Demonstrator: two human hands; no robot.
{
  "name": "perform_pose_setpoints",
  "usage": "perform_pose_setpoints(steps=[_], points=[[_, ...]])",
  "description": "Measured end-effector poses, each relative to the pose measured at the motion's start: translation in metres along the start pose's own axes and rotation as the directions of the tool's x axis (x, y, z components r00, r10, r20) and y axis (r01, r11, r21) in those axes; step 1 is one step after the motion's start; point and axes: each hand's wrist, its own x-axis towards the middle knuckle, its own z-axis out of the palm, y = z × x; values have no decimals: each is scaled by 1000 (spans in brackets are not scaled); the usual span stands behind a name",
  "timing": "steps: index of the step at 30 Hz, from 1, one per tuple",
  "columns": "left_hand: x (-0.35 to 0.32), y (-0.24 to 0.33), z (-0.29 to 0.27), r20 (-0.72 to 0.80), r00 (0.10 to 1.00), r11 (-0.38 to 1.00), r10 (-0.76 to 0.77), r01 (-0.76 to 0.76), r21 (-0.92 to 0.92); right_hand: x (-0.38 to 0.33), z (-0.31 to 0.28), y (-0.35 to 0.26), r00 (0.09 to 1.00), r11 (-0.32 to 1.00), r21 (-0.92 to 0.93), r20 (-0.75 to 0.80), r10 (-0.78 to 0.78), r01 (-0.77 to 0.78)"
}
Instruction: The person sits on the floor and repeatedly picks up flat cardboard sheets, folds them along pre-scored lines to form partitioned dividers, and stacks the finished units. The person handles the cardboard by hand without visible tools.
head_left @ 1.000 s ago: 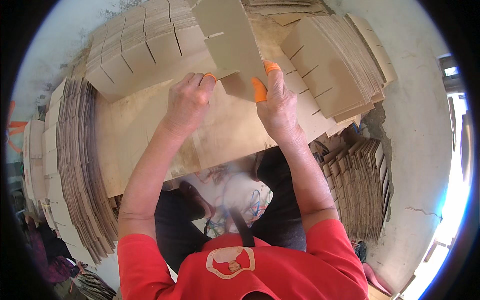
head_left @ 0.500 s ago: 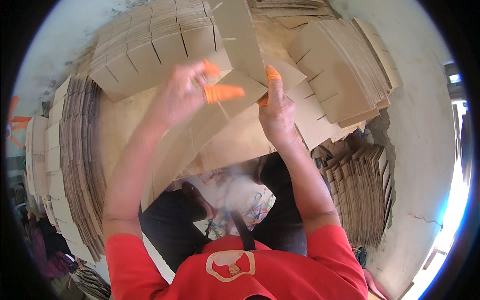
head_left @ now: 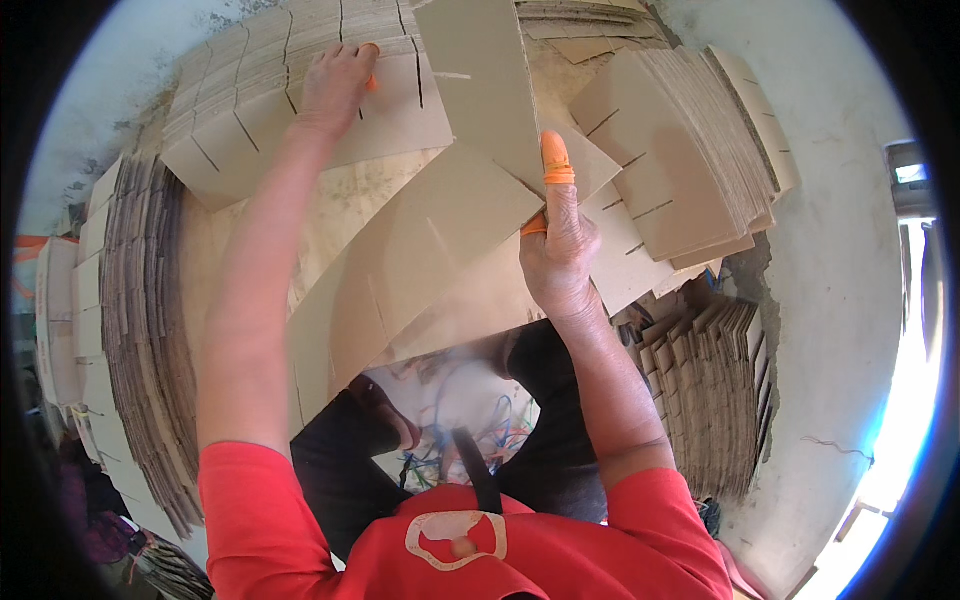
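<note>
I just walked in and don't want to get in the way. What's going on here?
A person in a red shirt is working at a wooden table. The right hand holds two crossed cardboard strips over it, while the left hand is at the top edge of the far stack of slotted cardboard. Another cardboard stack stands to the right.

We are in a workshop: stacks of slotted card (head_left: 265,140) crowd the table (head_left: 385,172), the wall (head_left: 830,350) is worn, and coloured straps (head_left: 505,428) litter the floor (head_left: 478,385).
</note>
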Motion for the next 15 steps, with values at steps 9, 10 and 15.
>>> perform_pose_setpoints(steps=[9, 10, 15], points=[[0, 12, -9, 39, 996, 996, -81, 82, -24, -2, 0, 2, 998, 998, 19, 6, 67, -67], [2, 11, -8, 64, 992, 989, -106, 112, -95, -3, 0, 2, 998, 998, 19, 7, 67, -67], [-4, 18, -22, 149, 982, 979, -113, 135, -152, 1, -2, 3, 999, 1000, 21, -49, -17, 18]])
